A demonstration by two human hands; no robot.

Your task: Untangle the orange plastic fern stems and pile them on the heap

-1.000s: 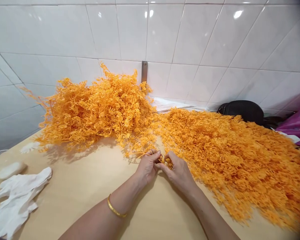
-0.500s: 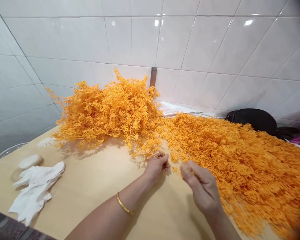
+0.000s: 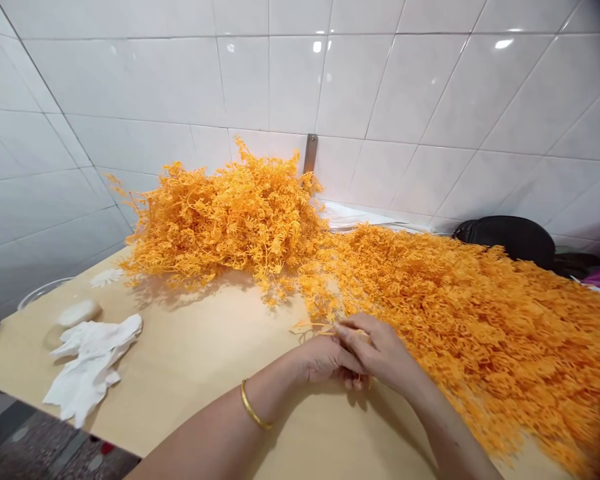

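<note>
Orange sprig (image 3: 307,325) | left hand (image 3: 326,358), right hand (image 3: 383,347) overlapping | grip: both clamped on sprig

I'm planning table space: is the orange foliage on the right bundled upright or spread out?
Spread out: the right-hand orange foliage lies in a broad layer across the tabletop.
</note>
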